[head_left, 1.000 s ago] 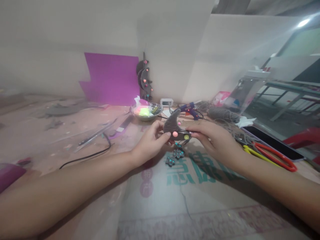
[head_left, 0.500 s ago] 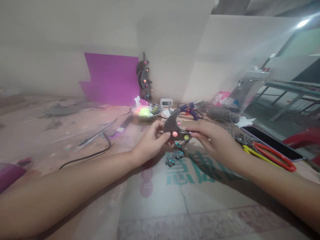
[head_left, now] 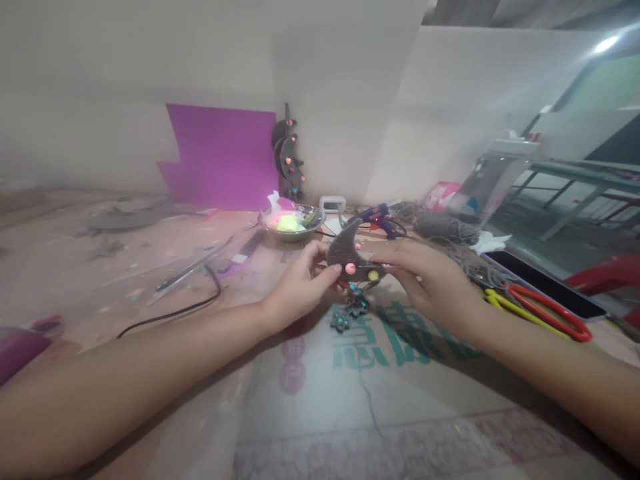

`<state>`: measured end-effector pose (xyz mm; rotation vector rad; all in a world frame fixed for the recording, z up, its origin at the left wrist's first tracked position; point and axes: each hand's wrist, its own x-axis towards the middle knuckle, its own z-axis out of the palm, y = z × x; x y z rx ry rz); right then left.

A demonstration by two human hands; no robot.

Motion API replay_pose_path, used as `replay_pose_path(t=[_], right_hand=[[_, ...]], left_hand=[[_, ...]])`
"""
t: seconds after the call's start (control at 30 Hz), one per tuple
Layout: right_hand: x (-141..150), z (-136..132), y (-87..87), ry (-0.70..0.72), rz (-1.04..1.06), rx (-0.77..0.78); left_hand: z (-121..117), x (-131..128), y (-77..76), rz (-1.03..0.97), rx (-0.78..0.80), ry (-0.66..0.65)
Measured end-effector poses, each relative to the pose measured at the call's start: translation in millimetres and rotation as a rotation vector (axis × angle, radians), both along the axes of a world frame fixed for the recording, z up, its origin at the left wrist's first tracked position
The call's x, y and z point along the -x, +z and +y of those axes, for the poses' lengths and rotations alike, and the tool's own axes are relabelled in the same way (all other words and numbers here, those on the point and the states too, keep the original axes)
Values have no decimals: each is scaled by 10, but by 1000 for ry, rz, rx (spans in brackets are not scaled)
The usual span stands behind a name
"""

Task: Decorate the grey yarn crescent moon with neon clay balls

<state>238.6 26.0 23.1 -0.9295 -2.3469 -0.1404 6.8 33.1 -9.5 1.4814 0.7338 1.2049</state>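
Observation:
A dark grey, yarn-wrapped crescent ornament [head_left: 344,248] is held up in the middle, dotted with pink and yellow-green balls. My left hand [head_left: 303,283] grips its left side, thumb in front and fingers behind. At its right end, the fingertips of my right hand [head_left: 427,277] are pinched together, touching the crescent near a small pinkish bit. Just below hang or lie small dark flower-shaped pieces [head_left: 341,322] with turquoise dots; whether they rest on the board cannot be made out. A thin thread [head_left: 369,400] runs down the printed board.
Behind my hands are a metal bowl [head_left: 293,233] of bright soft pieces and a blue glue gun [head_left: 377,219]. To the right are grey yarn [head_left: 445,229], a phone [head_left: 545,283] and red-and-yellow scissors [head_left: 550,310]. A purple sheet [head_left: 225,157] and similar crescents [head_left: 289,157] stand at the wall.
My right fingertips have shifted very slightly at the crescent's right end. The left hand keeps its grip, and the flower pieces below have swung or shifted a little.

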Motion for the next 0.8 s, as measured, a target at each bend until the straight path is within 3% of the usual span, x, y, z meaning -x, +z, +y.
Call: replay_pose_path(t=[0.23,0.37,0.8], right_hand=[[32,-71,116,-110,-18,-46],[52,-102,164,-98,-32,-26],[43,-95,120,-84,53,5]], left_hand=[[-8,9,18,7,13,8],[-1,15,17,-4,31,4],[-17,6,39,-1,48,17]])
